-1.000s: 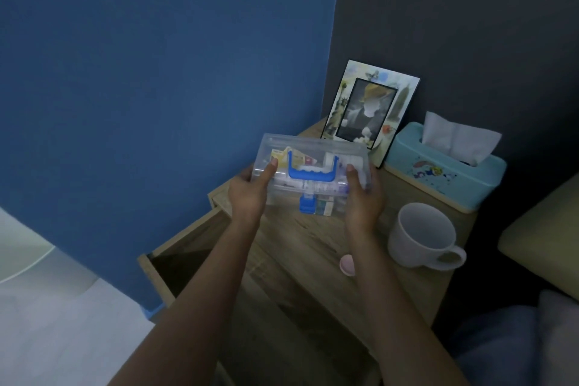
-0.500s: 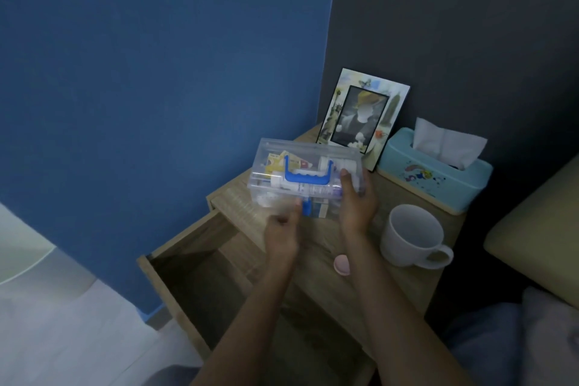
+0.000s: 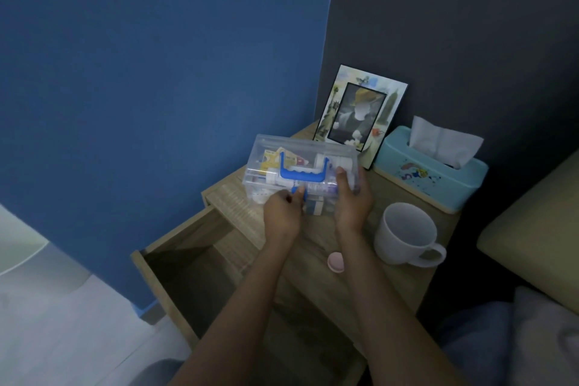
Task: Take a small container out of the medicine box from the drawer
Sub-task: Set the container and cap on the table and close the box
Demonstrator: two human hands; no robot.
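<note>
A clear plastic medicine box [image 3: 300, 160] with a blue handle and blue front latch rests on the wooden nightstand top [image 3: 407, 279], lid closed. Tubes, sachets and small white containers show through its walls. My right hand [image 3: 352, 197] grips the box's right end, thumb on the lid. My left hand [image 3: 283, 208] is at the front of the box, fingertips pinched on the blue latch [image 3: 296, 191]. The drawer [image 3: 194, 263] below stands pulled out and looks dark inside.
A white mug [image 3: 405, 233] stands right of my hands, with a small pink round object [image 3: 336, 262] beside it. A teal tissue box [image 3: 430, 171] and a picture frame [image 3: 360, 113] stand at the back. A blue wall is left, a bed edge right.
My left hand let go of the box's left end and moved to its front, onto the blue latch. The box settled lower onto the nightstand top. My right hand kept its grip.
</note>
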